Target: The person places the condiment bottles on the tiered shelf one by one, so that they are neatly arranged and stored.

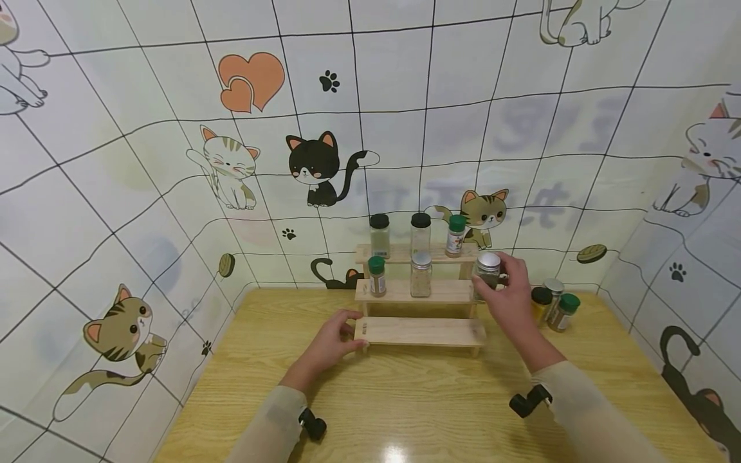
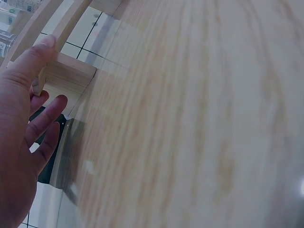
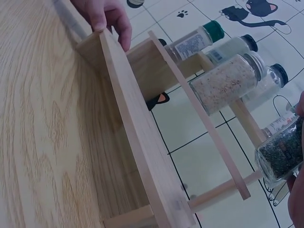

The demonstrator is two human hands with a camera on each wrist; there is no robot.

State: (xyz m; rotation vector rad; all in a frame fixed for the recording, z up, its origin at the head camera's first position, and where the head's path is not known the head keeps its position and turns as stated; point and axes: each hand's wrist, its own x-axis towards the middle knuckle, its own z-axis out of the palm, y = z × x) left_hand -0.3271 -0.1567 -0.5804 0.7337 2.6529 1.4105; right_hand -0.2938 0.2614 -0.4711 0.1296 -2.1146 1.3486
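Wooden rack (image 1: 398,292) stands on the table (image 1: 399,392). Somebody's left hand (image 1: 331,341) pinches the left end of its bottom step (image 1: 421,330); the right hand (image 1: 511,290) is clamped round a silver-lidded jar (image 1: 487,273) by the middle step's right end, touching or not I can't tell. Five other jars (image 1: 421,278) stand on the upper two steps (image 1: 399,254).
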